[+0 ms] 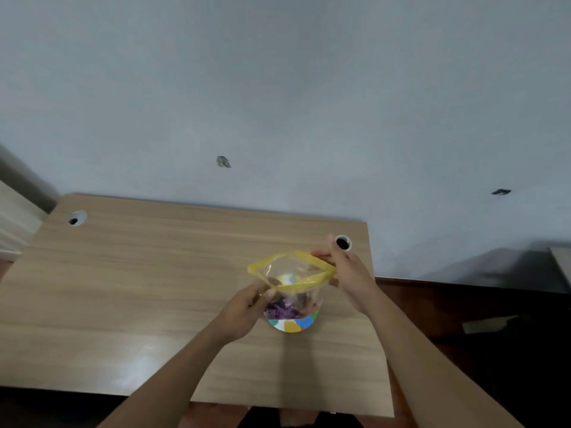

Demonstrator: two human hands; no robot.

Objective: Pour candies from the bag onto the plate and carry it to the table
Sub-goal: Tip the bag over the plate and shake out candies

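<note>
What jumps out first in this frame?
A clear bag with a yellow zip rim, pulled open by the left hand and right hand above the wooden desk. Purple candies sit at its bottom, and a colourful plate lies beneath.

Both hands (244,310) (346,270) hold bag (290,273) open (above plate (293,325)).

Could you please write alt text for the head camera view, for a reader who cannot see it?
Two bare hands hold a clear zip bag with a yellow rim open above a colourful plate on a wooden desk. The left hand grips the near edge, the right hand the far corner; purple candies sit inside.
</note>
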